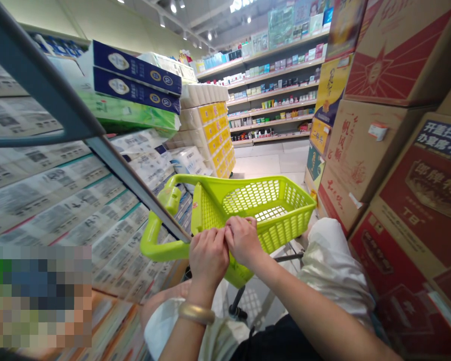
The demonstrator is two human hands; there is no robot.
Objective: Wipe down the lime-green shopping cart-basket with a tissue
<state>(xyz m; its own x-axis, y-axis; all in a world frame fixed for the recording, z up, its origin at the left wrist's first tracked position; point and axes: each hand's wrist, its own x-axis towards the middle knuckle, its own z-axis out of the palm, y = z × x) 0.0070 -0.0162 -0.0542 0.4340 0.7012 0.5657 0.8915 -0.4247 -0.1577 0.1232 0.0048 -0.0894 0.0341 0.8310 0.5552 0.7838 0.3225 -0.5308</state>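
Note:
Ahead of my body stands a lime-green shopping cart (285,231) with a lattice basket, and I see nothing lying in the basket. Its handle loops out to the left, and a grey pole (135,188) slants down across it. My left hand (209,253), below a gold bangle (196,313), is closed over the cart's near end. Right beside it, touching it, my right hand (244,239) has its fingers curled over the same green edge. What lies under both palms is hidden.
Stacked paper packs (71,195) line the left, with blue boxes (137,75) and yellow-wrapped packs (216,133) beyond. Cardboard cartons (364,145) rise closely on the right. Shelves (274,67) of small goods stand at the aisle's far end, past a pale tiled floor (274,158).

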